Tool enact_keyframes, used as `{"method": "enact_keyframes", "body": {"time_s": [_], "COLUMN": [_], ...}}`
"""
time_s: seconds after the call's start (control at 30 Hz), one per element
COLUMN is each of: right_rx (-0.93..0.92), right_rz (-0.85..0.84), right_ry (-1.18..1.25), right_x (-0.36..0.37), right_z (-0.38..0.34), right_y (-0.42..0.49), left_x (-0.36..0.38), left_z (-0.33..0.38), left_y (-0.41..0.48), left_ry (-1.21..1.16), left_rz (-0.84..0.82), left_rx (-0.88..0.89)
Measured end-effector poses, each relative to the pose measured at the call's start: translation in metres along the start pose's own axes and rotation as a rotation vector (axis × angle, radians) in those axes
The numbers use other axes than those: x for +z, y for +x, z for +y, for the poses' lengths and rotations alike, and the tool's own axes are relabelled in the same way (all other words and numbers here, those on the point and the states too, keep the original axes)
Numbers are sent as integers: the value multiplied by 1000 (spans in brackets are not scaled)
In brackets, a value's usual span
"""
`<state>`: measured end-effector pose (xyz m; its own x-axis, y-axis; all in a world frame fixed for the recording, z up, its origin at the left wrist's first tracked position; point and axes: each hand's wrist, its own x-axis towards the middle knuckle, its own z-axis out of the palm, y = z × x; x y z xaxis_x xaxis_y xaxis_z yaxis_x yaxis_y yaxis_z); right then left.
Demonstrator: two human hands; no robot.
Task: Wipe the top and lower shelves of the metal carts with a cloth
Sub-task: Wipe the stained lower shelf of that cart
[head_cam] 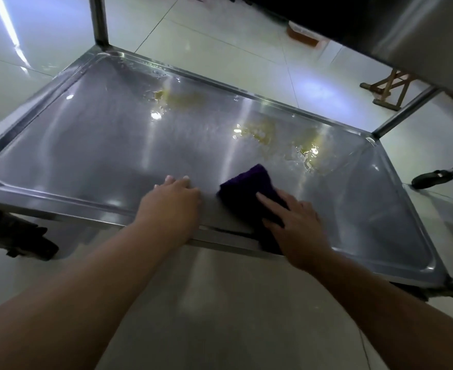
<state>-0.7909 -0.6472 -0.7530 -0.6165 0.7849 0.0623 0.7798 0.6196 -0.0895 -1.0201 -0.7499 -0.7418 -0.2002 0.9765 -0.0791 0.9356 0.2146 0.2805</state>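
I look down at the lower shelf (92, 145) of a metal cart, a shiny steel tray with a raised rim. Yellowish wet smears (262, 132) lie across its far and right parts. A dark purple cloth (249, 188) lies folded on the shelf near the front rim. My right hand (297, 231) presses flat on the cloth's near side with straight fingers. My left hand (172, 201) rests on the front rim just left of the cloth, its fingers bent over the edge onto the shelf.
The cart's upper shelf (420, 30) overhangs at top right, carried by steel posts (100, 20). A black caster (19, 236) sits at lower left. On the tiled floor beyond stand a wooden stool (391, 89) and a black-headed tool (433, 177) at right.
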Motion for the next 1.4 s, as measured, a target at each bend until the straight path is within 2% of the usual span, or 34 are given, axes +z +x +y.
{"method": "enact_keyframes", "body": {"time_s": [0.03,0.13,0.2,0.27,0.4,0.47,0.5,0.53,0.6,0.63,0.67,0.7,0.8,0.87,0.93,0.97,1.07,1.1,1.13,1.2,1.33,1.4], "right_rx": [95,616,769,633,14,-69,8,168,612,752,770,678,110,-120,-94,15,529,623,639,487,-21,-46], "right_rz": [-5,-21,-45,-46,-81,-73,-63,-62,-68,-76,-84,-83,-68,-98,-74,-61,-34,-30,-38,-56,-52,-67], "right_ry": [-45,-10,23,37,38,-17,-45,-39,104,141,116,74,56,68,32,4,55,71,63,72,95,43], "right_x": [-3,-6,1,7,12,6,3,-1,-8,-7,-4,0,12,10,4,1,-10,-10,-9,-7,-11,-19], "right_z": [18,42,24,-7,-33,-10,5,20,35,30,17,2,-33,-28,-1,17,57,59,55,39,50,85], "right_y": [10,53,84,104,107,110,113,115,123,126,129,130,120,109,101,96,73,64,55,32,-20,-34], "left_x": [1,3,3,3,1,0,1,1,4,6,8,10,13,13,11,11,10,10,10,11,17,22], "left_z": [-1,1,6,10,7,6,6,7,10,11,12,13,11,10,11,12,15,17,20,31,66,80], "left_y": [2,4,7,8,1,-1,-2,-2,0,0,0,1,-1,-2,-4,-4,-2,-2,-2,-2,-4,-5], "left_ry": [32,71,90,86,81,59,46,40,41,38,35,37,42,24,-11,-18,7,15,23,35,-38,-49], "left_rz": [-4,-9,-10,-4,70,95,99,98,88,80,72,66,68,72,83,82,54,47,46,51,47,28], "left_rx": [1,-28,-55,-82,-92,-88,-88,-89,-99,-109,-120,-126,-116,-106,-106,-108,-112,-118,-122,-97,18,45]}}
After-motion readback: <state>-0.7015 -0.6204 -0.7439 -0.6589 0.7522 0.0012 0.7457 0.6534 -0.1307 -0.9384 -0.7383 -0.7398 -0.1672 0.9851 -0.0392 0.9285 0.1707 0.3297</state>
